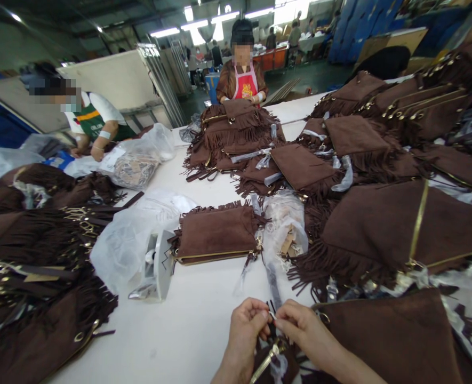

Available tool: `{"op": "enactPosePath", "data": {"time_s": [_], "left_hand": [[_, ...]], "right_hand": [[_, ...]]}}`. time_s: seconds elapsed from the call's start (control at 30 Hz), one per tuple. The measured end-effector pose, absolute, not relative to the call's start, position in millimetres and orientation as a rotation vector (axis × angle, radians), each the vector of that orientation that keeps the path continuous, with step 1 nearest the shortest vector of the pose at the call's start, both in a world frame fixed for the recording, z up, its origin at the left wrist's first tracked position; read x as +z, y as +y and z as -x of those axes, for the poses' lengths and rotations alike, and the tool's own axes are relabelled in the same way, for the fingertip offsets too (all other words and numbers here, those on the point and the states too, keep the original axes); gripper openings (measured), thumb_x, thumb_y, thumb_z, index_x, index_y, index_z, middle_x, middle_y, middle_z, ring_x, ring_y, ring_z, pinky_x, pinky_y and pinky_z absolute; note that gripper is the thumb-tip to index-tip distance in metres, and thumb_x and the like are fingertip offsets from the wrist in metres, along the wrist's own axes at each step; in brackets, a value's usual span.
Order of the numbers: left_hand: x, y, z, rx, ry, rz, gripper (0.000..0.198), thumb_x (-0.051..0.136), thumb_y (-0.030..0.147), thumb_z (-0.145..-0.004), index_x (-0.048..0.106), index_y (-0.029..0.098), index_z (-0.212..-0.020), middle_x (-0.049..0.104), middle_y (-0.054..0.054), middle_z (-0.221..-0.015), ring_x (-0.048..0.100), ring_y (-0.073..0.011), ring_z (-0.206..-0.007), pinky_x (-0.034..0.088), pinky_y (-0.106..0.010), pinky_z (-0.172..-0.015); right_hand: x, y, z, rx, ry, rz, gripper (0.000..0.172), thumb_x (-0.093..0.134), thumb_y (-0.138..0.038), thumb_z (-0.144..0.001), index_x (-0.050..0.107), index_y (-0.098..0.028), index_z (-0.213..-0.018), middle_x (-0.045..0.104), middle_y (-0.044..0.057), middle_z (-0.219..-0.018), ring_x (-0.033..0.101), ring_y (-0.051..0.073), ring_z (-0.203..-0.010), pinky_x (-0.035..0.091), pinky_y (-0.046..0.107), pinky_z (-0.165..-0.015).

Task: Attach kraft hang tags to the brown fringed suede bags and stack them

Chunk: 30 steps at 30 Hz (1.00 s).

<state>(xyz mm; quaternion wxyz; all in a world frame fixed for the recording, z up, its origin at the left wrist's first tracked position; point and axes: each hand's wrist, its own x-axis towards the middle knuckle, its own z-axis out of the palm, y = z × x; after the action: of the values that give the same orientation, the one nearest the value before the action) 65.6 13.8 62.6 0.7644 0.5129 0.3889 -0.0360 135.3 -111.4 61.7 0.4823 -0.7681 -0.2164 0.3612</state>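
Note:
At the bottom middle, my left hand (pixel 247 328) and my right hand (pixel 305 329) are close together, with fingertips pinched on a thin dark strap (pixel 273 316). A small white bit shows between the fingertips; its kind is too small to tell. Just below lies a brown bag with a gold zipper (pixel 266 362), partly hidden by my wrists, with clear plastic on it. A brown suede bag (pixel 396 333) lies beside my right forearm. Beyond my hands, a fringed brown clutch (pixel 220 232) lies flat on the white table (pixel 204 320).
A grey tape dispenser (pixel 161 266) stands left of the clutch, by a crumpled clear plastic bag (pixel 118 250). Piles of fringed bags (pixel 31 320) fill the left, with more bags (pixel 391 229) on the right. Two people (pixel 241 74) work across the table.

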Motion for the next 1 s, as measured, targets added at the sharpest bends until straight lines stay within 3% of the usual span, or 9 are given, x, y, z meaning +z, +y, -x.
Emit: {"op": "enactPosePath", "data": {"time_s": [0.2, 0.37, 0.7, 0.87, 1.0], "left_hand": [[62.7, 5.1, -65.8, -0.201, 0.775, -0.985, 0.028, 0.065, 0.012, -0.042, 0.058, 0.01, -0.069, 0.059, 0.0, -0.057, 0.047, -0.0078, -0.05, 0.031, -0.02, -0.05], [64.9, 1.6, -68.0, -0.239, 0.794, -1.08, 0.016, 0.067, 0.023, -0.049, 0.056, 0.012, -0.053, 0.051, 0.003, -0.043, 0.039, -0.0062, -0.042, 0.025, -0.021, -0.047], [66.3, 5.4, -69.6, -0.194, 0.842, -1.07, 0.012, 0.061, 0.023, -0.049, 0.057, 0.012, -0.049, 0.051, 0.001, -0.038, 0.039, -0.0066, -0.037, 0.024, -0.021, -0.044], [70.8, 7.6, -69.7, -0.159, 0.791, -0.81, 0.013, 0.061, 0.023, -0.053, 0.052, 0.014, -0.055, 0.062, -0.004, -0.056, 0.044, -0.0072, -0.039, 0.022, -0.02, -0.041], [71.8, 9.4, -69.3, -0.155, 0.746, -0.684, 0.014, 0.061, 0.023, -0.055, 0.05, 0.015, -0.057, 0.056, 0.0, -0.05, 0.041, -0.0067, -0.036, 0.019, -0.019, -0.039]], "right_hand": [[60.2, -112.5, -140.2, 0.934, -0.204, 1.643, 0.028, 0.058, -0.044, -0.063, 0.064, -0.016, -0.062, 0.048, -0.002, -0.056, 0.045, 0.015, -0.058, 0.036, 0.026, -0.057], [65.6, -112.0, -139.3, 0.891, -0.174, 1.653, 0.028, 0.063, -0.044, -0.062, 0.069, -0.017, -0.064, 0.055, 0.0, -0.061, 0.05, 0.017, -0.064, 0.038, 0.027, -0.061], [63.2, -112.6, -140.8, 0.847, -0.219, 1.703, 0.028, 0.053, -0.044, -0.07, 0.058, -0.017, -0.064, 0.05, -0.001, -0.059, 0.046, 0.015, -0.058, 0.036, 0.025, -0.055], [60.6, -124.3, -139.7, 0.781, -0.368, 1.809, 0.026, 0.041, -0.039, -0.078, 0.056, -0.019, -0.072, 0.05, 0.0, -0.067, 0.048, 0.017, -0.064, 0.038, 0.027, -0.06], [44.8, -145.9, -131.0, 0.833, -0.342, 1.85, 0.02, 0.039, -0.023, -0.069, 0.055, -0.019, -0.081, 0.052, 0.0, -0.071, 0.051, 0.018, -0.069, 0.04, 0.028, -0.064]]}}
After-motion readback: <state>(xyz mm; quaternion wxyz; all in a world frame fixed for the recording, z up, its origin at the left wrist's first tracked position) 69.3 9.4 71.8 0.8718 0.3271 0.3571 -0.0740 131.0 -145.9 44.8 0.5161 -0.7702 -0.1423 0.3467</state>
